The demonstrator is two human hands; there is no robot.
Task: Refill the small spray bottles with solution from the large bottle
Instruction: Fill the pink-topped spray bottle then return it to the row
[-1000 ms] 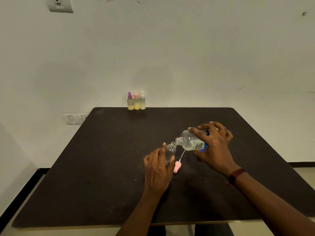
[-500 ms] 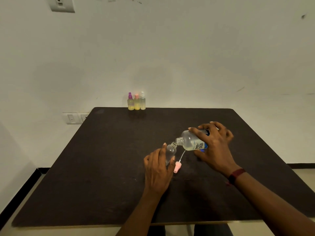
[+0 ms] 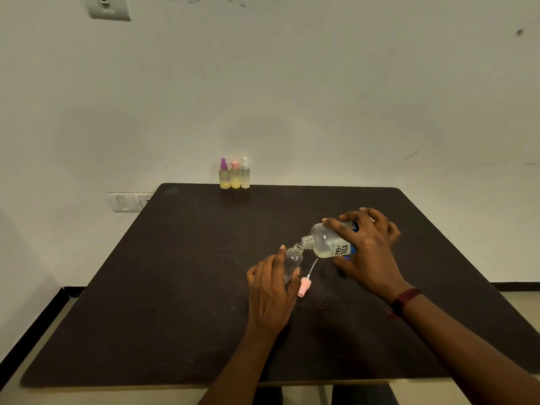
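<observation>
A dark matte worktop [image 3: 175, 273] stands against a plain pale wall [image 3: 292, 83], which carries a switch plate [image 3: 108, 7] high on the left and a socket panel [image 3: 128, 201] beside the worktop's far left corner. Right of the middle, the left grip [image 3: 270, 290] curls round a tilted small spray bottle [image 3: 292, 260], while the right grip [image 3: 368, 252] clasps the tipped large bottle [image 3: 327, 239], its mouth at the small one's open neck. A pink spray cap [image 3: 304, 286] lies between the hands, and three filled small bottles [image 3: 234, 175] stand at the far edge.
</observation>
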